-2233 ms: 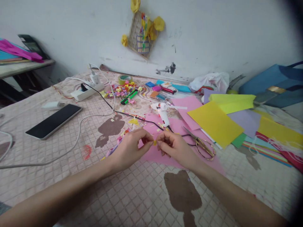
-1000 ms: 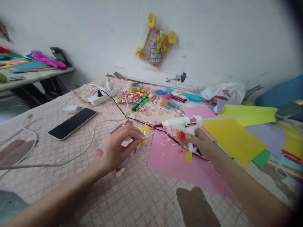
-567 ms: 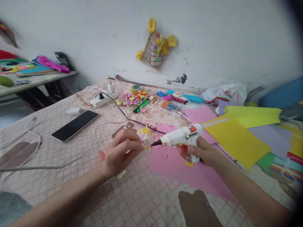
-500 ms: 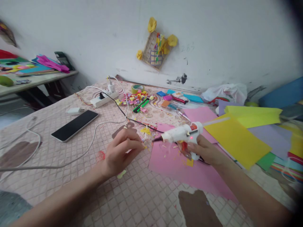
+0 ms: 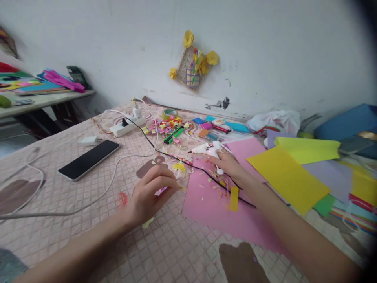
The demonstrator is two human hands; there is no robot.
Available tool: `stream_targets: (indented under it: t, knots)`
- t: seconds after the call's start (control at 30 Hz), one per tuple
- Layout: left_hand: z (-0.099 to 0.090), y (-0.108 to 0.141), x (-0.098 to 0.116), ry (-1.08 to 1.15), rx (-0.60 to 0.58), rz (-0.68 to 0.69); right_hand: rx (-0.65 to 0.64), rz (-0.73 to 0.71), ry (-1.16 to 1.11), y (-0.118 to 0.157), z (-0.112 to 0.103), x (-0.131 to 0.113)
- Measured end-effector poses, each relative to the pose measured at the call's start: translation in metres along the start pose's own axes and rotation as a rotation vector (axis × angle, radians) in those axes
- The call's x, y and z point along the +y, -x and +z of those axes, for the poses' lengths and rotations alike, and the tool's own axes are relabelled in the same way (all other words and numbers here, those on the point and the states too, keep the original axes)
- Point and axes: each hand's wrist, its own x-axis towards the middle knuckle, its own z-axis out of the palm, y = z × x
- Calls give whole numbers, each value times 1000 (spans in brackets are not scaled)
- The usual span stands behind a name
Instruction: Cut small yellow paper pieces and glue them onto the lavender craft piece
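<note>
My left hand (image 5: pixel 153 192) is closed in a pinch above the checked tablecloth. A pink bit shows beneath its fingers and a yellow tip at the fingertips, which looks like a small paper piece (image 5: pixel 161 191), mostly hidden. My right hand (image 5: pixel 228 165) is wrapped around the handle of a white hot glue gun (image 5: pixel 207 148), whose nozzle points left, low over the table. Under the right wrist lies a pink paper sheet (image 5: pixel 203 204) strewn with scraps and a yellow strip (image 5: pixel 234 198). The gun's black cord (image 5: pixel 203 169) crosses the sheet.
A phone (image 5: pixel 90 159) and a power strip (image 5: pixel 126 126) with white cables lie at left. Small paper flowers (image 5: pixel 166 125), a green cutter (image 5: pixel 173 135) and a tape roll (image 5: pixel 170 114) are at the back. Yellow paper (image 5: pixel 288 177) and other coloured sheets cover the right side.
My right hand has moved the glue gun away from my left hand, back and down toward the table. My left hand keeps its pinch in nearly the same place.
</note>
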Motion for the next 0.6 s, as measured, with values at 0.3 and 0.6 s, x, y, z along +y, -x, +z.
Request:
stream_targets:
  t: [0.3,0.6]
  knots:
    - [1,2,-1,34,-30,-34,130,-47,247,4,-10,-7]
    - [9,-14,-7,468,6,-562,-126,-14,-49,28,-19,-12]
